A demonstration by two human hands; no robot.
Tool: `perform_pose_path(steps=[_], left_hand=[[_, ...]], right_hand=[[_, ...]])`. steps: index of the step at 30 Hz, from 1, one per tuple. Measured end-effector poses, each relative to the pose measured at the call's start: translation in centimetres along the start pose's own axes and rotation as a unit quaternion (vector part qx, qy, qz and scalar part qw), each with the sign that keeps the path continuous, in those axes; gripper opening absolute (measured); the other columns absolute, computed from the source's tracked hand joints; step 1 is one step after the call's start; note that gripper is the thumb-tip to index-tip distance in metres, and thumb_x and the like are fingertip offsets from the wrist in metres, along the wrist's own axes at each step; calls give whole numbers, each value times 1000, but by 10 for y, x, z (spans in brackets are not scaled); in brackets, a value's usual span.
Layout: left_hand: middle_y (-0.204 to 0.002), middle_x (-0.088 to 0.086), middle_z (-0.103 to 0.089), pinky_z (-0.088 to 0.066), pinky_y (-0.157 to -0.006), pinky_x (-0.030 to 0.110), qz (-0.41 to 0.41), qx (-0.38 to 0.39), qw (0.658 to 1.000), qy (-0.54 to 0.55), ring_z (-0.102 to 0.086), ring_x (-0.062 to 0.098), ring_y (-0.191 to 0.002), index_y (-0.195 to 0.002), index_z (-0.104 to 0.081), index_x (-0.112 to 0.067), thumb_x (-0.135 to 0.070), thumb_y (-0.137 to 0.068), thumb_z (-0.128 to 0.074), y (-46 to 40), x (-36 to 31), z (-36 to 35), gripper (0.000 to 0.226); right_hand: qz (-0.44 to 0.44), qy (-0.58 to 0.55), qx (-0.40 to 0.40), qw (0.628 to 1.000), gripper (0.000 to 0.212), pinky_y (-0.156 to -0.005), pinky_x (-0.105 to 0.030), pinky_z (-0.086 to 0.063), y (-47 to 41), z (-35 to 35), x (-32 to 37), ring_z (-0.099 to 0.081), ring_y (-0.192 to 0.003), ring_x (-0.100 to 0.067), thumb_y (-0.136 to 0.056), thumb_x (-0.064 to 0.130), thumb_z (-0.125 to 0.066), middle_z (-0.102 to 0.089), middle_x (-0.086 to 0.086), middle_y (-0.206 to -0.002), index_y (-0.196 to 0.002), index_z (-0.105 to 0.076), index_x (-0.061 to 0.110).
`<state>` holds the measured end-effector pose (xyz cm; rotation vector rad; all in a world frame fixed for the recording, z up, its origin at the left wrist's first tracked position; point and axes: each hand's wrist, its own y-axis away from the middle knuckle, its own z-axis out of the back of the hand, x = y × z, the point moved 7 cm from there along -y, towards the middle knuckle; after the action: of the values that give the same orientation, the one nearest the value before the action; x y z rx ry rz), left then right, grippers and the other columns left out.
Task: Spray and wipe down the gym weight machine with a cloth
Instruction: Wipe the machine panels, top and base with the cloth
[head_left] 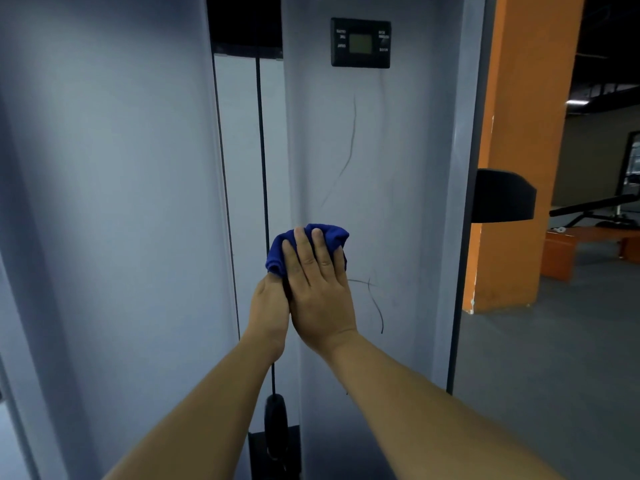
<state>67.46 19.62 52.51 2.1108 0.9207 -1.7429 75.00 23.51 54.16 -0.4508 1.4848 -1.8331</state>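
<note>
Item: blue cloth [332,235], bunched, pressed against the pale grey upright panel [391,174] of the weight machine. Right hand [320,289] lies flat over the cloth, its fingers [304,251] straight and close together, tips reaching the cloth's upper fold. Left hand [270,313] sits just beside and partly under the right, at the cloth's lower left corner; its fingers are hidden, so whether they grip the cloth cannot be told. Left of the fingers: a black cable [261,150] running vertically in the gap between panels. Well above the fingers: a small black display unit [360,42] with a greenish screen. Above and to the lower right of the fingers: thin dark streaks [349,150] on the panel. Far right of the fingers: a black pad [502,195] and an orange pillar [519,150]. No spray bottle is in view. Step in hand, by judgement: the wiping stage, panel mid-height. Next move likely calls for firm pressure carried over the streaks, keeping clear of the cable.
</note>
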Motion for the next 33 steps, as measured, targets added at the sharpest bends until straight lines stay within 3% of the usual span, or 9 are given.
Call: perform_pose_path(steps=[4, 8, 10, 15, 19, 24, 27, 33], left_hand=[[-66, -3, -64, -47, -68, 28, -5, -5, 1000, 2, -55, 14, -69, -83, -65, -15, -26, -106, -42, -1, 7, 2, 34], [-64, -1, -61, -47, -69, 30, -17, 6, 1000, 15, -53, 15, -65, -78, -64, -17, -32, -107, -41, 1, 5, 0, 40], [-67, -1, -63, -46, -67, 30, -36, 17, 999, -2, -53, 15, -65, -81, -67, -17, -33, -108, -38, 1, 3, -3, 42], [-81, -2, -69, -50, -68, 29, -77, 0, 995, -70, -64, 6, -68, -100, -66, -12, -33, -110, -35, -1, 3, -6, 39], [-89, 8, -68, -49, -69, 27, -139, -18, 982, -123, -66, 6, -69, -103, -64, -11, -30, -111, -34, -1, 5, -7, 36], [-86, 7, -64, -47, -67, 28, -160, -28, 977, -138, -65, 14, -72, -98, -61, -12, -30, -111, -33, -2, 8, -7, 35], [-87, 7, -64, -47, -67, 29, -174, -30, 972, -152, -66, 15, -73, -100, -61, -13, -31, -111, -33, 1, 8, -8, 35], [-83, 4, -64, -47, -68, 32, -192, -30, 965, -174, -66, 14, -73, -100, -60, -15, -30, -110, -35, 4, 9, -8, 30]], right_hand=[[6, -11, -2, 1000, 63, -128, -52, -6, 12, -2, -3, -7, -158, -32, -102, 20, -44, -18, -11, -169, -161, -24, 11], [23, -23, -5, 999, 62, -129, -51, -5, 26, 3, -13, -5, -158, -30, -106, 21, -42, -15, -9, -169, -162, -15, 13], [35, -20, -4, 999, 53, -129, -50, -5, 33, 7, -23, -8, -158, -29, -111, 23, -30, -20, -10, -168, -161, -18, 11], [42, 0, 7, 999, 74, -128, -52, -8, 45, 9, -51, -1, -159, -27, -100, 13, -59, -20, -11, -169, -161, -17, 10], [33, 12, 29, 999, 75, -128, -54, -9, 51, 9, -69, -3, -159, -30, -100, 13, -57, -18, -10, -170, -162, -15, 12], [-58, 41, 23, 997, 64, -128, -52, -5, 60, 20, -111, -1, -159, -29, -104, 21, -37, -4, -6, -171, -163, -13, 14], [-104, 77, 27, 991, 63, -128, -51, 0, 71, 31, -148, -6, -158, -31, -103, 19, -39, -13, -9, -171, -162, -19, 13], [-176, 53, 18, 983, 59, -125, -57, -16, 77, 44, -174, -6, -157, -37, -106, 22, -32, -14, -15, -170, -162, -14, 12]])
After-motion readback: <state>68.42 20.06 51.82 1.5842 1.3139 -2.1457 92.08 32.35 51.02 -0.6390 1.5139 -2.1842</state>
